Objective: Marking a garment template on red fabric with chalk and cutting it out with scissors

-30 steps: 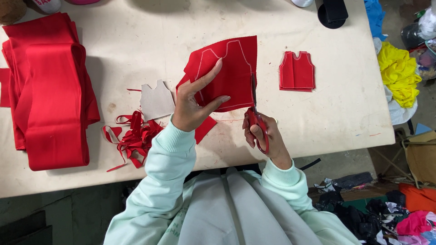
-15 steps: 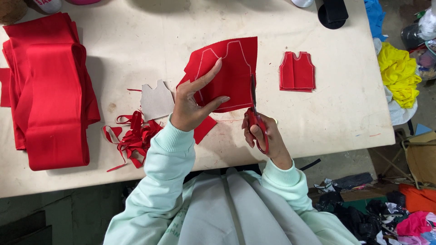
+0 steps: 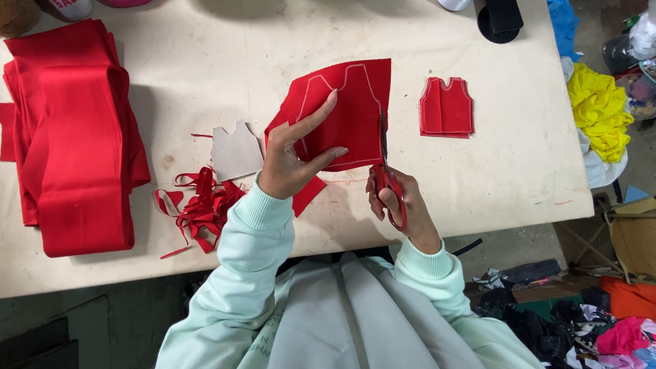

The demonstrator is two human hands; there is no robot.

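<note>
A red cloth (image 3: pixel 345 109) marked with a pale vest outline is held up off the table (image 3: pixel 205 48) by the left hand (image 3: pixel 290 160), with fingers spread over its face and thumb pinched against its lower edge. Red-handled scissors (image 3: pixel 388 181) are gripped by the right hand (image 3: pixel 400 205), fingers through the loops; the blades run up along the cloth's right edge, on the outline. Just left of the cloth a grey card pattern (image 3: pixel 236 150) lies flat, and below that a heap of red scraps (image 3: pixel 201 205). Right of the cloth, well apart, a cut red vest (image 3: pixel 447 108) lies flat. Far left of the cloth a folded red fabric stack (image 3: pixel 72 137) is laid.
</note>
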